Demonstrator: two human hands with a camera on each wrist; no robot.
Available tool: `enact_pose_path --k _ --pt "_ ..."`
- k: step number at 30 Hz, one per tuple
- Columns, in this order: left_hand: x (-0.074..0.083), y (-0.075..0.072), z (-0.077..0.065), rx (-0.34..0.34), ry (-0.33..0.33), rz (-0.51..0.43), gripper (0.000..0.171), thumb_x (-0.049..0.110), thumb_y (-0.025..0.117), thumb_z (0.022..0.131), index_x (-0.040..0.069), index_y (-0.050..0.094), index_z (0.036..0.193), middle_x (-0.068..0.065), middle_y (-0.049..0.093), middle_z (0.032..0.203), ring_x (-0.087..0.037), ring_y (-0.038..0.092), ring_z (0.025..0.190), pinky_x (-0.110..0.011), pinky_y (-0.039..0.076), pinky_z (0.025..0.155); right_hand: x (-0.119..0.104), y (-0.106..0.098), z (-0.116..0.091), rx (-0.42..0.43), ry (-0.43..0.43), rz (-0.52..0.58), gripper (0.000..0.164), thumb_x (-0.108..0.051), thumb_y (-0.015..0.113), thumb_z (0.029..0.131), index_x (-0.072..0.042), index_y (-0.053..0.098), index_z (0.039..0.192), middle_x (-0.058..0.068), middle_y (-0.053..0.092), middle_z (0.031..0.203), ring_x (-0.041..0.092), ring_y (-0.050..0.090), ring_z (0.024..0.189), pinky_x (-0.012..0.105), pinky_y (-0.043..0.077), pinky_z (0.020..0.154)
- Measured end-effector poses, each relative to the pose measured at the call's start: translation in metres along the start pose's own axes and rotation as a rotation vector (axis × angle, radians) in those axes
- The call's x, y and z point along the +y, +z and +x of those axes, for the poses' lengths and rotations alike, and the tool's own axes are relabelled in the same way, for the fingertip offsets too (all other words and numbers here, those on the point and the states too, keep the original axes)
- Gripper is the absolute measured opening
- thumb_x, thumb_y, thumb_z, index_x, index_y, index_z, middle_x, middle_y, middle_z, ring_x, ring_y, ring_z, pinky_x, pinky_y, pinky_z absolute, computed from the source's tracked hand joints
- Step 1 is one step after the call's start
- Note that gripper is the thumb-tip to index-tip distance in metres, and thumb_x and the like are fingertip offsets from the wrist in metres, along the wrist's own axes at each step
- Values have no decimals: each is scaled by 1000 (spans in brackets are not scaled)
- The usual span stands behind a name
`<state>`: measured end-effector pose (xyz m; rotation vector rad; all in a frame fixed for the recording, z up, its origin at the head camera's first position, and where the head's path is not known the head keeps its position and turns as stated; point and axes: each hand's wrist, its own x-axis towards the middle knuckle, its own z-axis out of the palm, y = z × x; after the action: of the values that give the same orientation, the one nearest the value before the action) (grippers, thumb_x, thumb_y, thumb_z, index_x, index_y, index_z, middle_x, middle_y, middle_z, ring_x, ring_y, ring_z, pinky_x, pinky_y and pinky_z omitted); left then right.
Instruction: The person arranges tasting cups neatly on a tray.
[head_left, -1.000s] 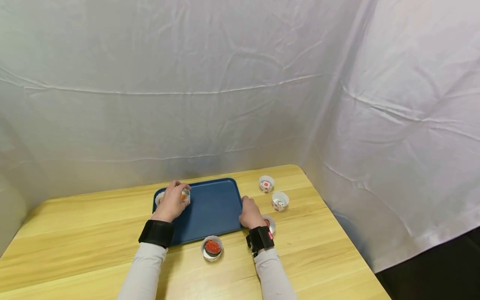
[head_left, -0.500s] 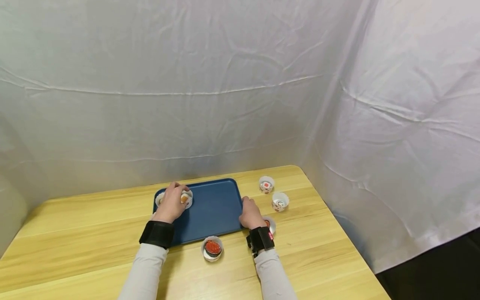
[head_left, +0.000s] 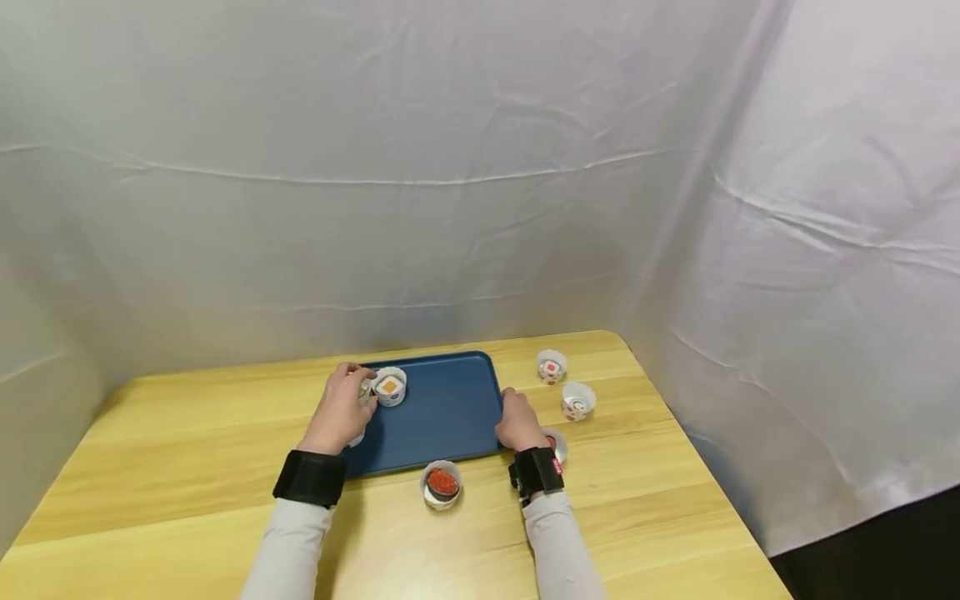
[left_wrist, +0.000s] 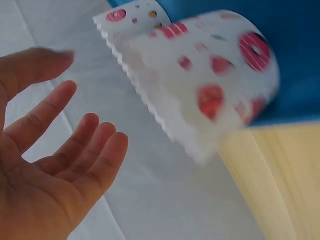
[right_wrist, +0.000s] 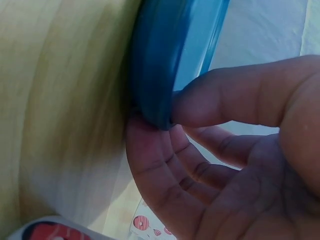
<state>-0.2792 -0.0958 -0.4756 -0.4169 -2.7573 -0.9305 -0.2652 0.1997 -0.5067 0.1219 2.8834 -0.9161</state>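
Blue plastic caught the eye first in the head view: a blue tray [head_left: 438, 412] lay on the wooden table [head_left: 150, 467], with a paper cup holding an orange-topped sushi piece [head_left: 390, 386] at its far left corner. The left hand [head_left: 341, 408] sat just left of that cup, over the tray's left edge, and seemed to cover a second cup [head_left: 357, 437] near the wrist; whether it touched either one could not be told from there. The right hand [head_left: 519, 423] was at the tray's right edge. A cup with a red-topped piece [head_left: 442, 484] stood near the tray's front edge, and two more cups [head_left: 578, 401] stood apart on the right. In the left wrist view the left hand [left_wrist: 45, 165] was spread, fingers loose, holding nothing, with a patterned paper cup [left_wrist: 200, 85] close beside them but apart. In the right wrist view the right hand [right_wrist: 235, 150] pinched the tray rim [right_wrist: 170, 65] between thumb and fingers. The light cups could tip if the tray were tugged by that one-sided pinch, or if the open left hand brushed one.
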Motion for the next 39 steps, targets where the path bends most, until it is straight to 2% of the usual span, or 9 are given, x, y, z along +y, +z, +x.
enact_pose_path --k 5,11,15,25,32,36,39 --pt "-1 -5 -8 37 -23 -32 32 -7 59 92 -11 63 124 -32 51 128 -45 52 112 -57 50 95 8 -9 3 7 20 -20 58 7 59 91 6 42 147 31 49 142 43 54 126 50 51 99" --pt "-9 -6 -23 65 -81 -42 49 -10 65 86 -14 53 133 -35 48 130 -50 50 119 -61 45 104 15 -18 7 10 33 -28 58 6 58 91 8 42 147 32 47 143 45 51 130 52 49 101" --pt "-15 -5 -33 46 -141 -69 59 -9 66 85 -14 46 140 -37 46 134 -52 49 122 -63 43 105 14 -21 8 17 26 -49 56 4 58 92 9 43 146 33 48 142 45 51 130 53 47 104" --pt "-30 4 -48 -11 -240 -91 63 -3 66 87 -18 39 142 -42 45 135 -53 51 120 -63 44 104 6 -24 -5 -12 -37 -132 52 1 60 92 12 46 141 33 53 136 46 54 125 55 48 101" --pt "-39 14 -50 -44 -220 -92 61 -1 69 84 -20 43 136 -42 51 126 -53 54 113 -63 46 99 -11 -34 -19 -15 -82 -130 57 -9 66 95 10 45 145 32 53 140 46 52 129 55 46 105" --pt "-38 14 -48 -67 -228 -99 61 -2 70 83 -19 44 136 -40 54 123 -50 56 109 -62 48 96 -29 -37 -32 -35 -105 -122 58 -14 67 97 6 45 147 30 50 144 45 51 131 53 47 105" --pt "-35 13 -46 -92 -233 -100 61 -5 70 83 -19 45 137 -38 56 123 -49 56 112 -62 48 97 -40 -38 -40 -64 -144 -123 54 -16 69 97 4 50 143 28 52 142 43 54 128 52 49 102"
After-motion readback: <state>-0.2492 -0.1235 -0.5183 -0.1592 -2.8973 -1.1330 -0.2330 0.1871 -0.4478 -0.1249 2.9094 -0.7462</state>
